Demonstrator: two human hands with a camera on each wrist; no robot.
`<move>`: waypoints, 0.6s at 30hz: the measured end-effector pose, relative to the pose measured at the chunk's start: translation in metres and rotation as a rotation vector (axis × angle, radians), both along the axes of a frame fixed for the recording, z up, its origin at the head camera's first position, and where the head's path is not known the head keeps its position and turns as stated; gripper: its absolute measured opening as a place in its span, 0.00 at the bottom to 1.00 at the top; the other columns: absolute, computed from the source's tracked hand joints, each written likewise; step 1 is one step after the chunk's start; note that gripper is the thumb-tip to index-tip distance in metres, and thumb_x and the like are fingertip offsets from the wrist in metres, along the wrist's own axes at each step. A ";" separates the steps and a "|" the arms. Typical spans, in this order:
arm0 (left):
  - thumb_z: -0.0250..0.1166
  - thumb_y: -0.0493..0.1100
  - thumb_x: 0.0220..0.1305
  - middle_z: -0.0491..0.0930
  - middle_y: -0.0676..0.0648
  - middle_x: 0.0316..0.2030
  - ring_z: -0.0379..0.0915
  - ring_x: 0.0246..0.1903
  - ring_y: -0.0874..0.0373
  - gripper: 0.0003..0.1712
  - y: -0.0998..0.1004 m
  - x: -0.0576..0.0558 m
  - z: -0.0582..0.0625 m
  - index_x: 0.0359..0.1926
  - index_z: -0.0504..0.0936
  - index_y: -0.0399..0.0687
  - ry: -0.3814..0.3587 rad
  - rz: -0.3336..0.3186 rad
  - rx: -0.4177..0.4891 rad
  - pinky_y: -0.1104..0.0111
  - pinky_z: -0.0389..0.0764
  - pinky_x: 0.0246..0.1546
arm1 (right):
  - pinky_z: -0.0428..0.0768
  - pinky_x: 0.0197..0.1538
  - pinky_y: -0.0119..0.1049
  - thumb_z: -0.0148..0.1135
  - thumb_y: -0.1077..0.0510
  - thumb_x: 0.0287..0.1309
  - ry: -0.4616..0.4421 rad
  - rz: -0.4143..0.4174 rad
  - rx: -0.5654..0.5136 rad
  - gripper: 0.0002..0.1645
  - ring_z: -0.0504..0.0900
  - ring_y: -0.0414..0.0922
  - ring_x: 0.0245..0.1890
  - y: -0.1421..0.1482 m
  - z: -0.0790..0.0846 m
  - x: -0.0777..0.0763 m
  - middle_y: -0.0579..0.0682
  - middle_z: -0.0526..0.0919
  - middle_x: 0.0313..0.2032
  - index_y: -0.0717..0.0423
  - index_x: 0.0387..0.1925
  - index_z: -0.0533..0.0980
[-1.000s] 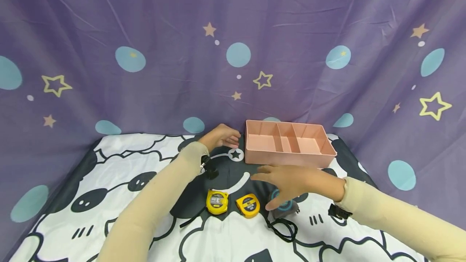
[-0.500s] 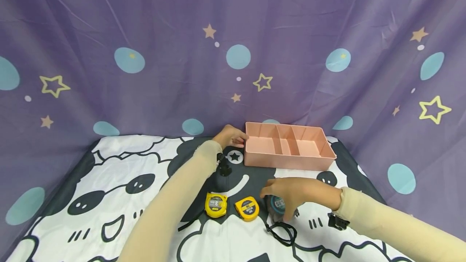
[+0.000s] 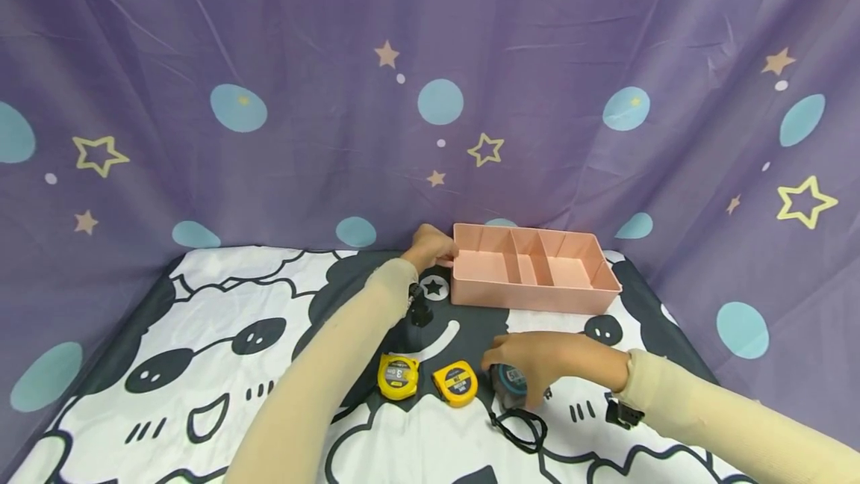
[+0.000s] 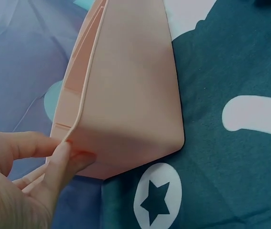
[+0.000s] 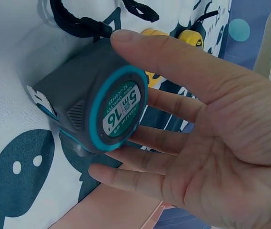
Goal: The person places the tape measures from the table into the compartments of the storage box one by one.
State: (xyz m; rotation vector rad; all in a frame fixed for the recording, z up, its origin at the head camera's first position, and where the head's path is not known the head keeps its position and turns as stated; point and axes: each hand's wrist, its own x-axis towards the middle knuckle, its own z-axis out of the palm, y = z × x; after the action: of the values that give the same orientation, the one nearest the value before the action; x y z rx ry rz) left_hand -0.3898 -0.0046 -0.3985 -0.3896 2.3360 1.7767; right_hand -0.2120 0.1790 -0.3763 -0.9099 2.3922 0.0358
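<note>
At the back, a pink divided storage box has its left end pinched at the rim by my left hand; in the left wrist view the thumb and forefinger meet at the box's corner edge. My right hand is around a grey and teal tape measure on the cloth, thumb at one side and fingers at the other. Its black wrist strap lies looped toward the front. Two yellow tape measures, one on the left and one in the middle, lie beside it.
The box has dividers making several compartments, with no contents visible. A black-and-white cartoon cloth covers the surface. Behind it hangs a purple curtain with stars and dots, close to the box's back edge.
My left hand has moved right to the box and taken hold of its left rim. My right hand has come down toward the front and closed around the grey tape measure.
</note>
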 end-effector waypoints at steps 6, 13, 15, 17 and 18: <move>0.66 0.21 0.48 0.82 0.40 0.26 0.80 0.21 0.55 0.10 -0.004 0.004 0.001 0.24 0.77 0.36 0.037 0.015 -0.019 0.70 0.86 0.21 | 0.85 0.52 0.36 0.87 0.59 0.36 -0.003 -0.005 0.005 0.46 0.81 0.42 0.53 -0.001 -0.004 0.000 0.42 0.77 0.59 0.36 0.60 0.77; 0.64 0.23 0.46 0.77 0.44 0.23 0.76 0.17 0.57 0.12 -0.016 0.006 0.010 0.19 0.72 0.40 0.084 0.035 -0.056 0.69 0.86 0.20 | 0.85 0.52 0.35 0.87 0.58 0.38 -0.003 0.007 0.026 0.45 0.81 0.41 0.52 -0.001 -0.006 -0.001 0.42 0.77 0.59 0.35 0.60 0.77; 0.64 0.24 0.46 0.77 0.45 0.23 0.76 0.17 0.58 0.11 -0.020 0.008 0.013 0.20 0.73 0.40 0.083 0.036 -0.076 0.68 0.87 0.23 | 0.84 0.52 0.35 0.87 0.57 0.38 -0.004 0.013 0.031 0.45 0.80 0.41 0.52 -0.001 -0.006 -0.001 0.42 0.77 0.59 0.35 0.61 0.77; 0.64 0.24 0.46 0.77 0.45 0.22 0.76 0.16 0.58 0.10 -0.025 0.010 0.017 0.21 0.74 0.40 0.075 0.041 -0.098 0.65 0.89 0.27 | 0.84 0.52 0.35 0.87 0.57 0.38 -0.006 0.017 0.034 0.45 0.80 0.41 0.52 -0.001 -0.007 -0.001 0.43 0.76 0.59 0.35 0.61 0.77; 0.64 0.24 0.46 0.77 0.45 0.22 0.76 0.16 0.58 0.10 -0.028 0.011 0.018 0.22 0.74 0.40 0.069 0.043 -0.113 0.64 0.89 0.29 | 0.84 0.51 0.34 0.87 0.57 0.38 -0.008 0.019 0.034 0.45 0.80 0.41 0.52 -0.001 -0.007 -0.001 0.43 0.76 0.59 0.35 0.61 0.77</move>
State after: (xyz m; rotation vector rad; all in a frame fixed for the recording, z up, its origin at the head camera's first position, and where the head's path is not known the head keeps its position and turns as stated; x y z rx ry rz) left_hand -0.3788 -0.0325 -0.3801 -0.4041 2.5022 1.7079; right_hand -0.2134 0.1783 -0.3830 -0.9157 2.3684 0.0803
